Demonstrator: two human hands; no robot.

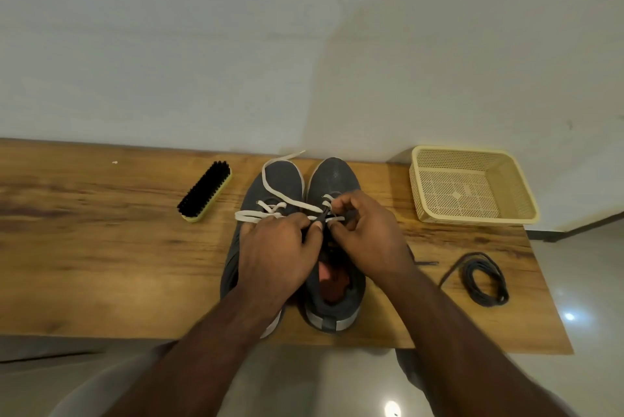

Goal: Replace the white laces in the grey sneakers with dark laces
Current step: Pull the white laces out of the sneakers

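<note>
Two grey sneakers stand side by side on a wooden table (101, 264), toes toward the wall, heels toward the near edge. The left sneaker (270, 183) is laced with a white lace (266, 180) — one loose end runs forward over the toe and off toward the wall, and another loop lies across the eyelets and out to the left. The right sneaker (334, 177) shows white lace only at its foremost eyelets; its opening and orange-red insole are visible between the wrists.

The left hand (280, 254) rests over the rear of the left sneaker and hides most of its tongue and collar; its thumb and forefinger pinch a dark lace (324, 214) at the eyelet row of the right sneaker. The right hand (364, 231) lies over the right side of the right sneaker, fingers curled, pinching at the same point; whether it holds the dark strand or a white one cannot be told. Both hands cover the middle eyelets.

Surrounding items:
- Shoe brush (205, 191), black bristles on a pale yellow-green block, left of the sneakers, lying on its side.
- Cream perforated basket (520, 187), at the far right corner of the table.
- A coiled dark lace (486, 280), right of the sneakers, near the table's right edge, apart from both shoes.

No legible brand, label or writing is visible.
</note>
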